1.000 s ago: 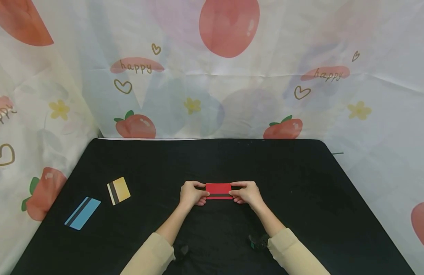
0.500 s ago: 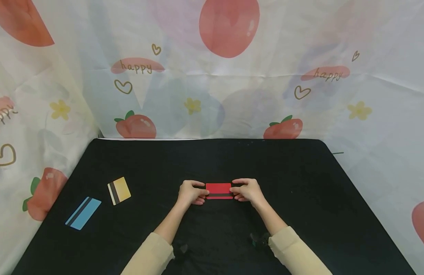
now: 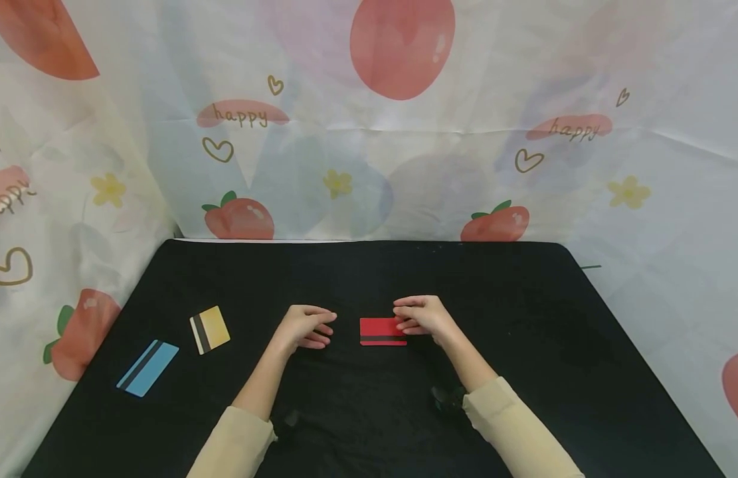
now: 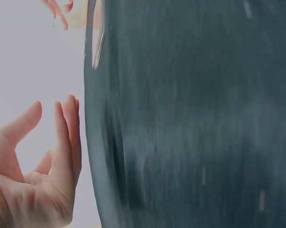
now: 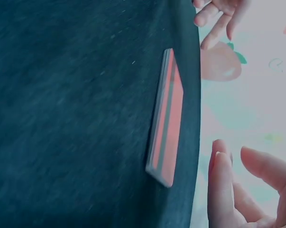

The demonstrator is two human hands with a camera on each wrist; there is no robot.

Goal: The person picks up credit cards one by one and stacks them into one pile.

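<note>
Table (image 3: pixel 369 272), black, spreads before you, with a red card (image 3: pixel 377 329) lying flat near the middle, its dark stripe along the near side. In the right wrist view its edge looks layered, so it may be a stack. Your left hand (image 3: pixel 305 327) is just left of it, apart from it, wide between thumb and fingers, and holding nothing. Your right hand (image 3: pixel 425 316) appears above its far right corner, thumb and fingers a narrower gap apart, with nothing between them. A gold card (image 3: pixel 212 329) and, nearer, a blue card (image 3: pixel 151 369) lie well to the left, both slanted. The step in hand seems to be leaving the red card square and undisturbed. To do it well, raise your right hand straight up before drawing it away, since a low finger could skew the top layer. If edges need evening, pinch both short ends lightly and equally.
</note>
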